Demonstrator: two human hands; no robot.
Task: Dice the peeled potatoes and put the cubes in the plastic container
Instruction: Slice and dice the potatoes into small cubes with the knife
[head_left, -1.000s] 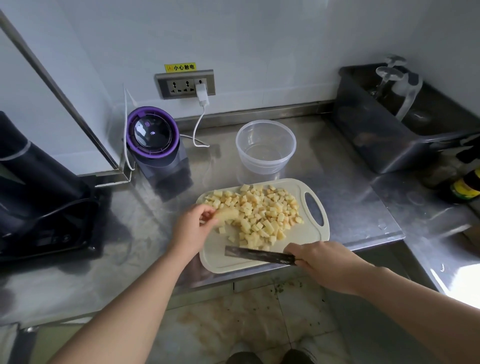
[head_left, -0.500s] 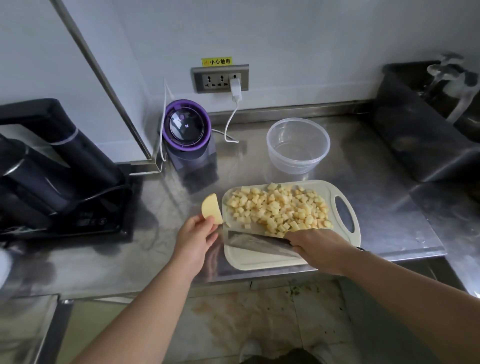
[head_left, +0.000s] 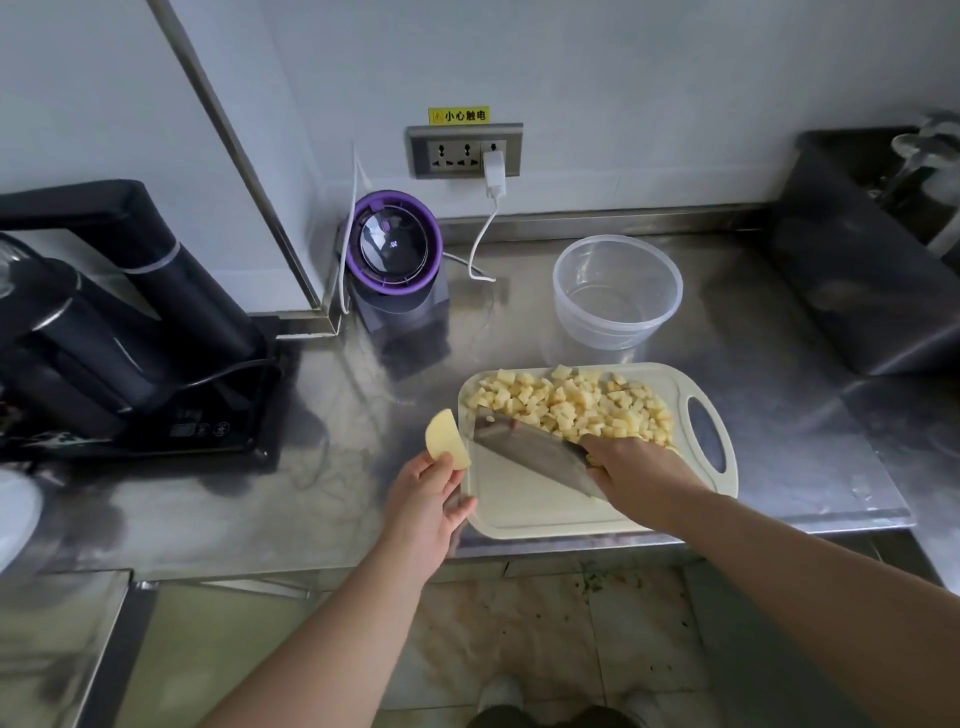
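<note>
While the left hand (head_left: 428, 501) pinched a pale potato wedge (head_left: 444, 434) beside the white cutting board's (head_left: 524, 512) left edge, the right hand (head_left: 641, 470) gripped a steel cleaver (head_left: 524, 447) against yellow cubes (head_left: 571, 402); dicing the wedge seemed next.

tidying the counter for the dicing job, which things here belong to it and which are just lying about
In the job: potato slice held in the left hand, cleaver in the right hand, potato cubes, cutting board, plastic container.

Lying about: purple blender, white charger, black appliance on the left.
</note>
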